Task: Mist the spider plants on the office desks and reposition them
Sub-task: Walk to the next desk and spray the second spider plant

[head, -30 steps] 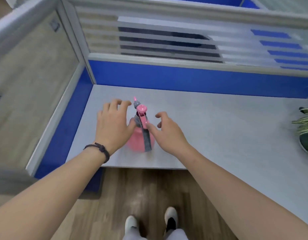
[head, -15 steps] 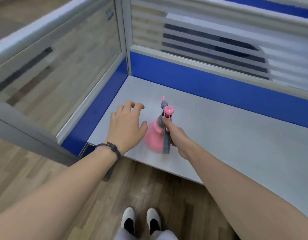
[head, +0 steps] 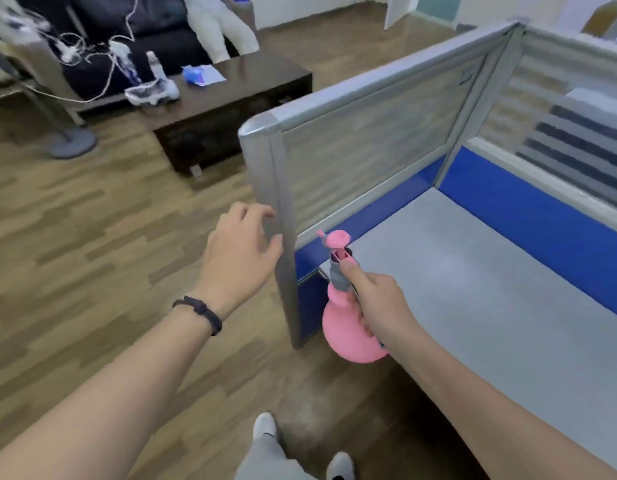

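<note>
Pink sprayer [head: 352, 327] hangs off the desk [head: 490, 289], past its near corner, over wood floor [head: 75, 237]; the right hand [head: 379, 306] is wrapped round its grey neck, thumb up by the pump; the left hand [head: 241, 258] is loose, fingers spread, touching the partition [head: 352, 161] end post; bare floor lies wide to the left; no plant shows.

Counts, telegraphic:
- One pink spray bottle [head: 350, 336], near centre.
- Two hands: left hand [head: 239, 259], right hand [head: 381, 304].
- One dark wrist band [head: 199, 311], on left arm.
- Two white shoes [head: 265, 426], near bottom edge.
- One grey table [head: 490, 289], right.
- One dark low table [head: 230, 98], far left.
- One round stand base [head: 71, 143], far left.
- Small items on low table blurred, number not clear.
</note>
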